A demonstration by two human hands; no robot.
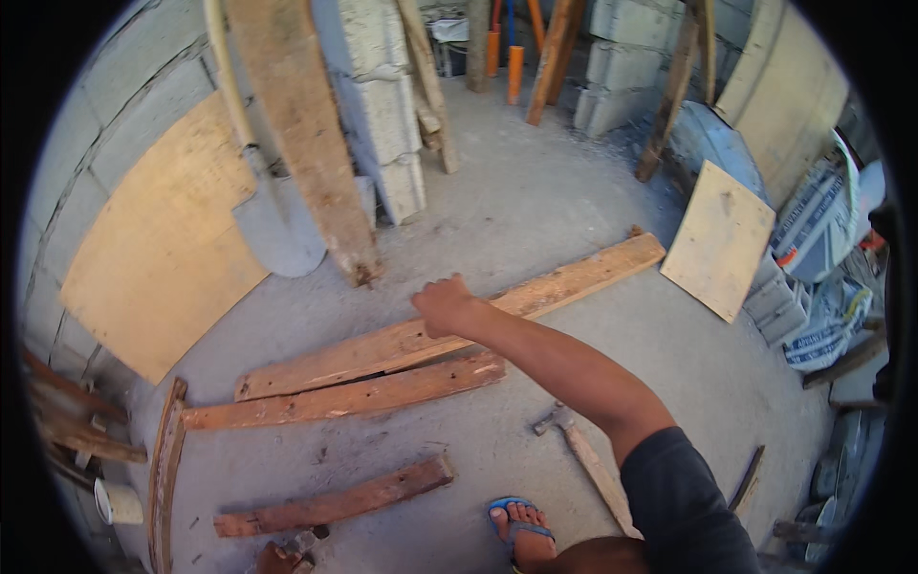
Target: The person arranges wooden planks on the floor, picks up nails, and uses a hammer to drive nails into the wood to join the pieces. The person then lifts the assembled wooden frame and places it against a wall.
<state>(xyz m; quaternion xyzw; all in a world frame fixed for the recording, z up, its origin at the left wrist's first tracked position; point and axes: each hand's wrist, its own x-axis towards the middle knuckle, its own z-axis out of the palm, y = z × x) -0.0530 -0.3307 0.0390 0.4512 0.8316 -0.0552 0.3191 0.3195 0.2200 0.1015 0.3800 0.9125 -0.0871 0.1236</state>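
Note:
My right hand (445,306) is reached out over a long wooden plank (564,282), its fingers curled closed; anything inside them is hidden. From this view I cannot tell whether the hand touches the wood. A second, shorter plank (344,400) lies along the near side of the long one. At the lower edge, my left hand (275,560) is mostly cut off, its fingers bent against a greyish blocky thing (306,543) too unclear to name. Just beyond it lies a short reddish piece of wood (335,497). A hammer (583,450) with a wooden handle rests on the floor beneath my right arm.
A shovel (282,225) and an upright board (306,134) lean by the block wall at far left, near a plywood sheet (167,239). On the right stand a small plywood piece (719,239) and bags (818,220). A narrow wood strip (167,478) lies left. My sandaled foot (521,526) is near.

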